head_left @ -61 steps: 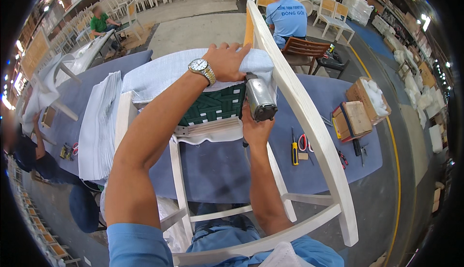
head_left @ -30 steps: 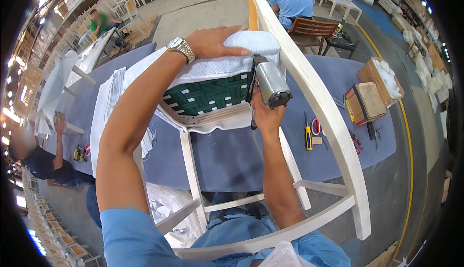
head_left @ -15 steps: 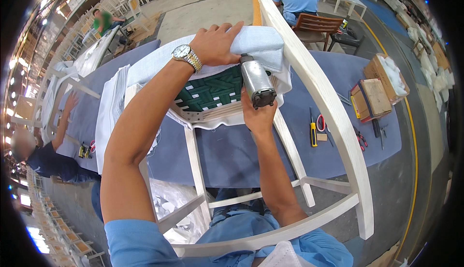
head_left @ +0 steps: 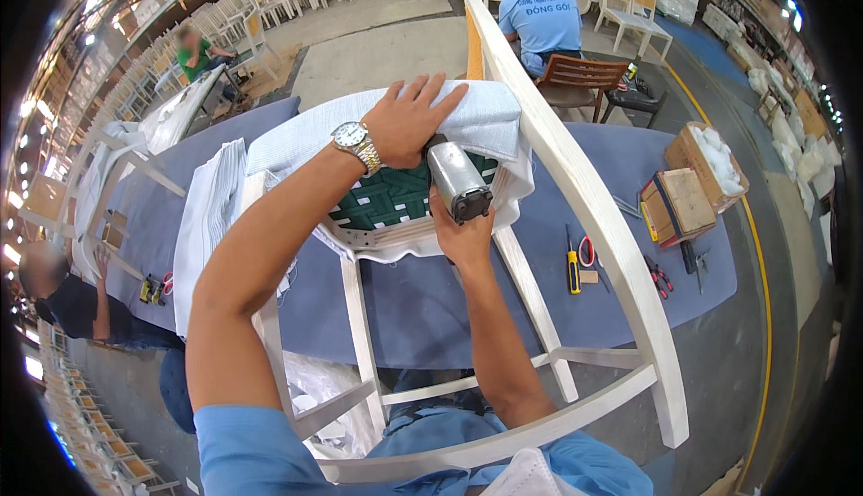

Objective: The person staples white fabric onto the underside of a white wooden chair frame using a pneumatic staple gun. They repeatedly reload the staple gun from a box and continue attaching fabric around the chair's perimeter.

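A whitewashed wooden chair (head_left: 604, 192) lies tipped over on the table, its underside facing me. Green woven webbing (head_left: 382, 201) fills the seat frame, and pale blue-white fabric (head_left: 490, 117) wraps over its edge. My left hand (head_left: 406, 126), with a watch at the wrist, presses on the fabric with fingers stretched out and spread. In my right hand (head_left: 466, 240) is a silver-and-black staple gun (head_left: 457, 177), its fingers wrapped around the handle. The gun's nose is hidden under its body, close to my left thumb, so contact with the seat cannot be made out.
Folded fabric (head_left: 211, 208) is stacked at left on the grey-blue padded table (head_left: 404, 316). A yellow screwdriver (head_left: 573, 271), red-handled scissors (head_left: 586, 252), pliers (head_left: 659, 276) and cardboard boxes (head_left: 688, 204) lie at right. One co-worker (head_left: 72, 303) is at left; another person (head_left: 539, 24) sits ahead.
My left hand has shifted slightly on the fabric, and the staple gun has moved a little left along the seat edge. The view has tilted up slightly. The left co-worker's arm has come down.
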Demonstrator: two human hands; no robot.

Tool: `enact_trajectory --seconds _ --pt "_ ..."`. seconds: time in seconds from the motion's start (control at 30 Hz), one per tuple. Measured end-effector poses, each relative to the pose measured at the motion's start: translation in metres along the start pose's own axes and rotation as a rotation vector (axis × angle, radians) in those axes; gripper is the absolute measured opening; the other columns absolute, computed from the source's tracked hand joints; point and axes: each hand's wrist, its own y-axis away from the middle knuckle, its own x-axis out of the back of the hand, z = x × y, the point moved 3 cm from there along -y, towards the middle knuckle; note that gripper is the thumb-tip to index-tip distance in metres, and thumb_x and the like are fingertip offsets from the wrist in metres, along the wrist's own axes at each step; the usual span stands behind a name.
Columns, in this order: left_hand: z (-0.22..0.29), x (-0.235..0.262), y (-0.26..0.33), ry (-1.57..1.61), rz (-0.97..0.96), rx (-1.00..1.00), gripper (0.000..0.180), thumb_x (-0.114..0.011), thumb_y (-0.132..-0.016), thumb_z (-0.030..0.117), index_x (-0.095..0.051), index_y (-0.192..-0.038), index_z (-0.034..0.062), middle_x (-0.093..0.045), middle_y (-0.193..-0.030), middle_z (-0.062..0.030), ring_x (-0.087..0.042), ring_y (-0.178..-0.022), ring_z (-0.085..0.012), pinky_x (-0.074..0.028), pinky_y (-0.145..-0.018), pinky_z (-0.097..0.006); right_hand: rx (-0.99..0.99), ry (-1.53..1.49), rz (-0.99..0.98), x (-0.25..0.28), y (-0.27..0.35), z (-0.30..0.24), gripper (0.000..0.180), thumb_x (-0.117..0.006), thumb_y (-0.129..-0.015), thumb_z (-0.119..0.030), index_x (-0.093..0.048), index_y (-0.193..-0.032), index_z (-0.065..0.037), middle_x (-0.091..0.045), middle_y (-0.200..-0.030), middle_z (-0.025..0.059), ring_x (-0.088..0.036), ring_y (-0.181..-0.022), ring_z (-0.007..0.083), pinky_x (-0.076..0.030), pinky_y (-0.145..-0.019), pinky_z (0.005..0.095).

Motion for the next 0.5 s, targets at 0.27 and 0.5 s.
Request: enact_trajectory --seconds 0.27,0.5 --pt "-0.091 0.023 -0.021 0.532 -0.03 -0.004 0.095 -0.065 -0.085 0.069 -0.038 -0.156 0.0111 -0.041 -0.156 -0.024 -0.041 -0.144 -0.0402 -0.032 -0.12 -0.045 -0.085 -0.083 0.263 0.018 0.001 0.023 0.017 -0.078 -0.084 -0.008 -0.07 -0.093 0.004 -0.071 -0.08 0.0133 -0.07 -0.066 0.0236 -0.053 -0.061 0.0364" --pt "-0.093 -0.029 -0.043 0.62 -0.368 0.214 0.088 -0.04 -0.093 0.079 -0.044 -0.154 0.0149 -0.043 -0.157 -0.0205 -0.051 -0.137 -0.0377 -0.036 -0.116 -0.045 -0.258 -0.244 0.097 0.023 0.0 0.028 0.021 -0.066 -0.093 0.003 -0.065 -0.113 0.006 -0.068 -0.094 0.0087 -0.06 -0.063 0.0092 -0.05 -0.055 0.0248"
